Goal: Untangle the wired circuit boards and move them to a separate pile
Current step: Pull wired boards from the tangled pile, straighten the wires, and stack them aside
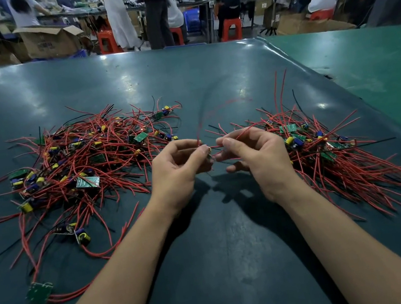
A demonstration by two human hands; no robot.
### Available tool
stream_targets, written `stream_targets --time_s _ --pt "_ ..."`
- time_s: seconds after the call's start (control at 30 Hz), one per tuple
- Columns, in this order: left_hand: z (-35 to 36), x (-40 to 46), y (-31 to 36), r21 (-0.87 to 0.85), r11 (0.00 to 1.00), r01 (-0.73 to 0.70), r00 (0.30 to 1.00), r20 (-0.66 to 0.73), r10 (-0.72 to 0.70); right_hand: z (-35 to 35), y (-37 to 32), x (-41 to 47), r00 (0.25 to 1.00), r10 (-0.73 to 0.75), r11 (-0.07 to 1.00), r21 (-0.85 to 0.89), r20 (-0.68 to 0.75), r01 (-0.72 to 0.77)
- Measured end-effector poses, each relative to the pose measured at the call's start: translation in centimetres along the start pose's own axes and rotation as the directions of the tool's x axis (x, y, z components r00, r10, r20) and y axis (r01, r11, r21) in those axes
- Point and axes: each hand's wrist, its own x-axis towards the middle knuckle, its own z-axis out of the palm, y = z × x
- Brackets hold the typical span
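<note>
Two bare forearms rise from the bottom edge of the frame, meeting over the dark green surface at centre.

The tangled pile sprawls widest at centre left, boards and red wires crossing every way, likely the unsorted stock; the sorted pile at centre right is smaller, its wires combed towards the lower right, which suggests boards are laid there once freed. Between them the left hand and right hand are raised just above the surface, probably to let the leads hang free. Each grip is narrow: the left pinches a small circuit board, mostly hidden by fingertips, and the right pinches its red wire. Other wires blur upward from the left thumb.
</note>
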Motion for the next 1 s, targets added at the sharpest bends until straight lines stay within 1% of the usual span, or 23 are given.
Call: stream_targets --time_s 0.07,0.1,0.17,0.23,0.3,0.37,0.4,0.5,0.57,0.6,0.63,0.67,0.7,0.73,0.77,0.8,0.83,0.87,0.9,0.93,0.97,1.0 --pt "0.1 0.2 0.1 -0.217 0.972 0.089 0.995 -0.02 -0.095 -0.2 -0.2 0.1 1.0 0.027 0.998 0.055 -0.014 -0.026" --pt "0.1 0.3 0.1 -0.302 0.947 0.113 0.992 -0.023 -0.126 -0.3 -0.3 0.1 0.999 0.037 0.997 0.068 0.005 -0.037" --pt "-0.1 0.6 0.2 -0.412 0.9 0.142 0.985 -0.028 -0.169 -0.4 -0.4 0.0 0.997 0.024 1.0 0.001 0.073 -0.024" --pt "-0.3 0.8 0.3 -0.45 0.879 0.156 0.982 -0.029 -0.189 -0.3 -0.2 -0.2 0.991 -0.009 0.994 -0.105 0.132 0.023" --pt "-0.4 0.8 0.1 -0.366 0.92 0.142 0.985 -0.039 -0.168 -0.1 0.0 -0.3 0.992 -0.012 0.993 -0.119 0.126 0.027" --pt "-0.2 0.6 -0.3 -0.239 0.964 0.118 0.992 -0.004 -0.122 -0.1 -0.1 -0.1 0.997 0.029 0.998 -0.063 0.076 -0.024" --pt "-0.1 0.5 -0.4 -0.203 0.973 0.114 0.993 0.028 -0.111 -0.2 -0.2 0.0 0.996 0.062 0.998 -0.025 0.063 -0.06" --pt "-0.1 0.2 -0.6 -0.097 0.992 0.076 0.995 0.076 -0.068 -0.4 -0.3 0.0 0.986 0.122 0.992 0.013 0.111 -0.124" --pt "0.0 0.1 -0.7 0.028 1.0 -0.011 0.998 0.059 0.01 -0.3 -0.1 -0.1 0.977 0.144 0.99 -0.017 0.157 -0.144" --pt "0.0 0.0 -0.8 0.096 0.993 -0.066 0.998 0.027 0.063 -0.2 0.0 -0.1 0.973 0.159 0.987 -0.031 0.167 -0.156" --pt "0.0 0.1 -0.8 0.176 0.977 -0.122 0.991 -0.032 0.13 -0.2 0.1 -0.1 0.971 0.175 0.984 -0.04 0.165 -0.171" --pt "-0.1 0.2 -0.8 0.271 0.946 -0.178 0.97 -0.116 0.216 -0.2 0.1 -0.1 0.97 0.19 0.982 -0.042 0.152 -0.186" --pt "-0.4 0.4 -0.7 0.372 0.9 -0.227 0.924 -0.21 0.32 -0.3 0.1 0.0 0.97 0.201 0.979 -0.04 0.136 -0.198" --pt "-0.8 0.6 -0.5 0.451 0.857 -0.247 0.858 -0.308 0.41 -0.4 0.1 0.1 0.97 0.21 0.978 -0.036 0.121 -0.207" --pt "-1.3 1.0 -0.2 0.484 0.844 -0.233 0.786 -0.417 0.456 -0.4 0.1 0.1 0.97 0.216 0.976 -0.036 0.113 -0.214" --pt "-1.9 1.3 0.0 0.451 0.87 -0.198 0.724 -0.532 0.44 -0.5 0.1 0.2 0.969 0.222 0.975 -0.038 0.112 -0.219" --pt "-2.4 1.7 0.3 0.345 0.924 -0.168 0.68 -0.638 0.362 -0.5 0.1 0.2 0.967 0.227 0.974 -0.041 0.116 -0.224" --pt "-2.7 2.1 0.5 0.21 0.967 -0.142 0.67 -0.699 0.25 -0.5 0.2 0.2 0.964 0.235 0.972 -0.047 0.122 -0.231" --pt "-3.1 2.4 0.4 0.138 0.985 -0.104 0.679 -0.713 0.172 -0.5 0.3 0.2 0.962 0.242 0.97 -0.054 0.129 -0.237" --pt "-3.4 2.5 0.3 0.174 0.983 -0.054 0.707 -0.689 0.161 -0.5 0.4 0.2 0.959 0.25 0.968 -0.058 0.133 -0.244" --pt "-3.6 2.4 0.1 0.324 0.946 -0.007 0.742 -0.633 0.222 -0.5 0.5 0.2 0.957 0.254 0.967 -0.058 0.137 -0.249" --pt "-3.8 2.2 -0.1 0.51 0.86 0.003 0.779 -0.54 0.318 -0.5 0.5 0.2 0.956 0.258 0.966 -0.055 0.139 -0.253"
